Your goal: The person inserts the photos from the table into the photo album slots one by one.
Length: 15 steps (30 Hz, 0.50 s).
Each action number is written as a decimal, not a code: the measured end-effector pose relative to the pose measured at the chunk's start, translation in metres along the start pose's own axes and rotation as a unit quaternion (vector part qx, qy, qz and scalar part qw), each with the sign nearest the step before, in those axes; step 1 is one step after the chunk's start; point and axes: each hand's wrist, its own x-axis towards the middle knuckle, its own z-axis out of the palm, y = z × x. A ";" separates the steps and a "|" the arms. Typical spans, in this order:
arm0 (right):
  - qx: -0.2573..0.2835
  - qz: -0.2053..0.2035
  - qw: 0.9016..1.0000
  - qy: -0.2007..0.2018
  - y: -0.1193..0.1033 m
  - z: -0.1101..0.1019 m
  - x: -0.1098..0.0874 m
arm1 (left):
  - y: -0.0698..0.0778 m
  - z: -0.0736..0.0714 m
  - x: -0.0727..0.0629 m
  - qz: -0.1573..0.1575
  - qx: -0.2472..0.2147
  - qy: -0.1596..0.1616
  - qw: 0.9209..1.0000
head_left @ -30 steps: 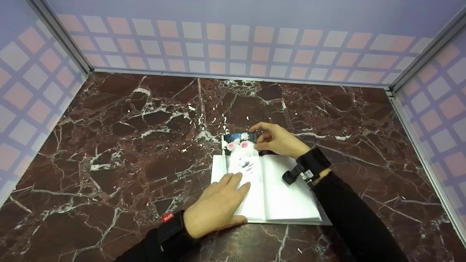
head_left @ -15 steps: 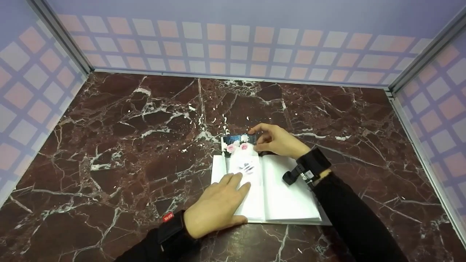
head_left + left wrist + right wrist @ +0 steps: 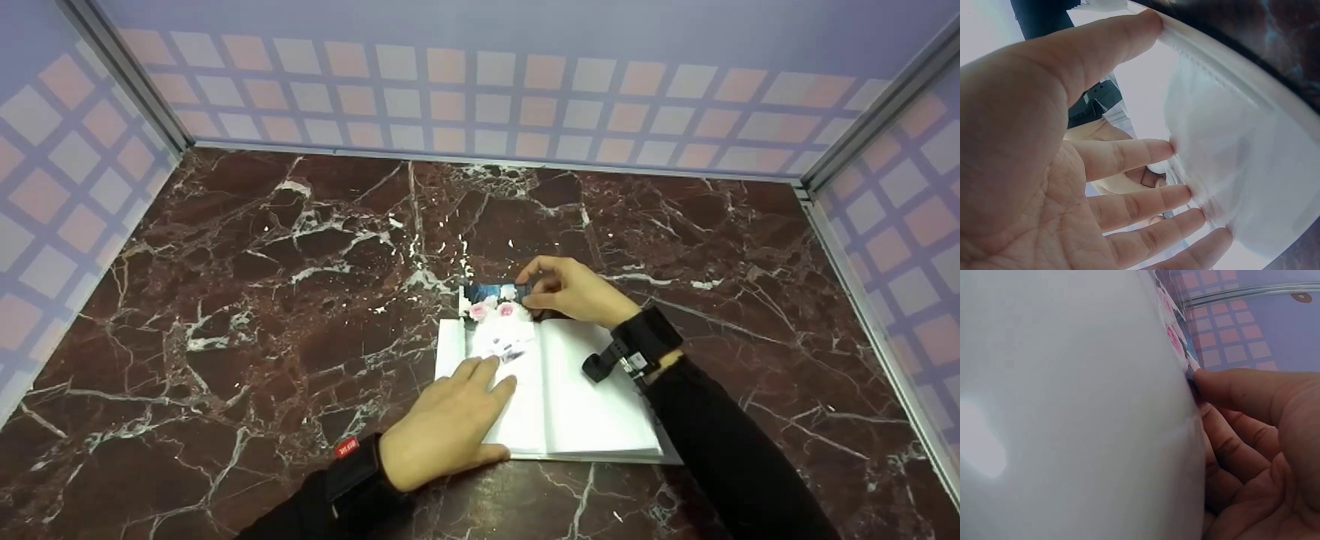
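An open album (image 3: 600, 405) with white pages lies before me in the head view. A picture card (image 3: 491, 311) with pink and white roses sticks out past the far edge of its left page; its lower part lies under a clear sleeve. My right hand (image 3: 574, 289) pinches the card's far right corner between thumb and fingers, also seen in the right wrist view, where the card (image 3: 1174, 337) shows edge-on. My left hand (image 3: 446, 420) rests on the left page with fingers spread. In the left wrist view its fingertips touch the shiny clear sleeve (image 3: 1213, 112).
A dark red marbled table (image 3: 262, 300) with white veins surrounds the album. Patterned panels stand behind it (image 3: 487, 97) and at both sides, joined by metal corner strips. Black wrist straps (image 3: 646, 334) sit on both wrists.
The rose picture card has slid a little toward me, deeper into the left page's sleeve, with my right hand still pinching its corner. My left hand has stayed in place.
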 end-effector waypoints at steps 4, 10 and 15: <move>-0.007 -0.004 1.000 0.000 0.000 -0.001 -0.001 | 0.000 0.000 0.000 0.000 0.002 0.003 1.000; -0.014 -0.002 1.000 0.001 -0.001 0.000 -0.001 | 0.001 0.000 0.000 -0.002 0.004 0.002 1.000; -0.013 -0.001 1.000 0.000 0.000 0.000 -0.001 | 0.001 0.000 0.000 -0.003 0.003 -0.003 1.000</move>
